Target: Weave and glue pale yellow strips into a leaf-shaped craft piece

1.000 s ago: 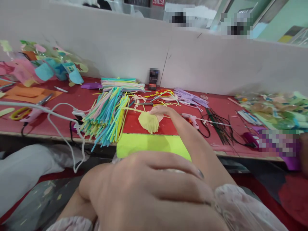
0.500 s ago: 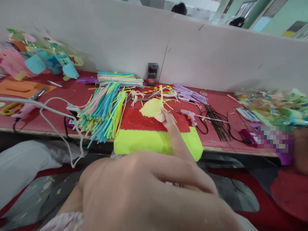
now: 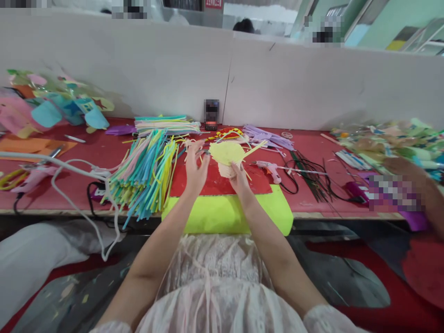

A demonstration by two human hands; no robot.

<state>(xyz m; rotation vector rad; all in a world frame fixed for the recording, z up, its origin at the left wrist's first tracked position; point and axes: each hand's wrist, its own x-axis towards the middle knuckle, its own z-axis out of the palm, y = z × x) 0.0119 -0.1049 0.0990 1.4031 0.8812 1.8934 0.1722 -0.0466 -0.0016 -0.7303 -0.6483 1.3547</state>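
My right hand is closed on a pale yellow scalloped cut-out, thumb and fingers pinching its lower right edge. A cream piece shows below the cut-out, and a narrow yellow strip sticks out to its right. Just left of the cut-out, my left hand is raised with fingers curved and apart; I see nothing held in it. Both hands are over a red board, which lies on a bright yellow-green sheet hanging past the table edge.
Coloured fuzzy strips are heaped on the left, with purple ones behind. A pink glue gun and dark stems lie right. A white cable crosses the left. Another person's arm reaches in from the right.
My left hand has moved from close before the camera to beside the cut-out. The cut-out is turned in my right hand, and its strip now points right instead of up.
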